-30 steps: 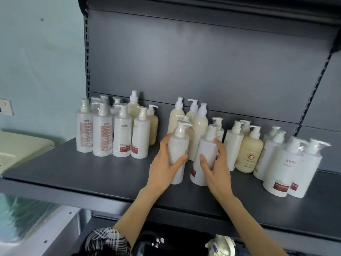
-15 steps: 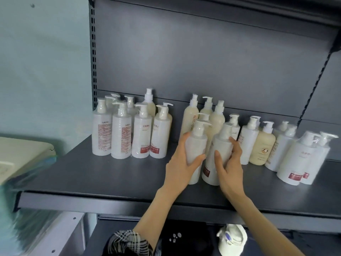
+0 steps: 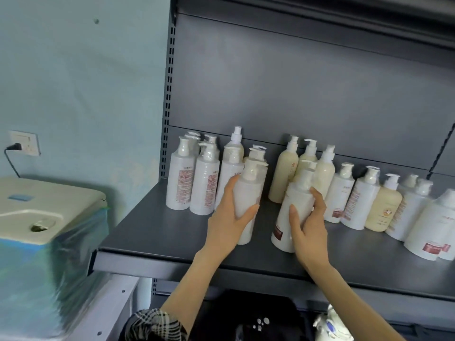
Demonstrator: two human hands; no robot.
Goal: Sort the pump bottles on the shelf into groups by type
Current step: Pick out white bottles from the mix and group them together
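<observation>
Several pump bottles stand on a dark grey shelf (image 3: pixel 152 232). My left hand (image 3: pixel 229 217) grips a white pump bottle (image 3: pixel 248 193) right beside the white group with red print (image 3: pixel 194 183) at the shelf's left. My right hand (image 3: pixel 307 222) grips another white pump bottle (image 3: pixel 290 205) with a red label near its base, tilted a little to the left. Behind it stand tall cream bottles (image 3: pixel 285 168). To the right are more white bottles (image 3: pixel 359 200), a squat cream bottle (image 3: pixel 384 207) and large white ones (image 3: pixel 430 227).
The shelf's front edge (image 3: pixel 172 262) runs below my wrists. A slotted upright (image 3: pixel 168 94) marks the shelf's left end, against a pale blue wall with a socket (image 3: pixel 24 142). A white appliance wrapped in blue film (image 3: pixel 37 217) stands at the left.
My left hand has carried its bottle left, up against the white group. A gap now separates it from the bottle in my right hand. The camera has swung left.
</observation>
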